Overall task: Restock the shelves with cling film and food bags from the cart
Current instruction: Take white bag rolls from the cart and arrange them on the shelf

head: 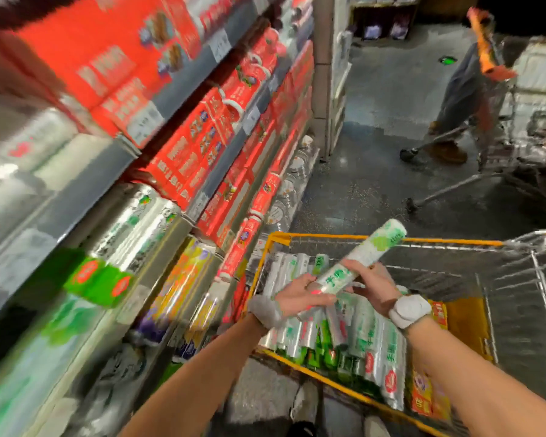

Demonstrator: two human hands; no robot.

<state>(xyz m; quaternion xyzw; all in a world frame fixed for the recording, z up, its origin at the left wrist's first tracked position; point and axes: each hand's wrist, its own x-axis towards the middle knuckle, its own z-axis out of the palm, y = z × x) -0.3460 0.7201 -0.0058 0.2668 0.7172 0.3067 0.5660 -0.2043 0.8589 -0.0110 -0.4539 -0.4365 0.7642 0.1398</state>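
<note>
A shop aisle; stocked shelves (158, 171) with price tags; wire cart (454, 244).

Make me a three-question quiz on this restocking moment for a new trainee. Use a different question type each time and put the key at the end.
1. True or false: the left hand and the right hand both hold the green-printed roll.
2. Where is that roll? A) lying on a shelf B) raised over the cart C) on the floor
3. Fill in: the cart's top rim is coloured ____.
Key: 1 true; 2 B; 3 yellow.
</note>
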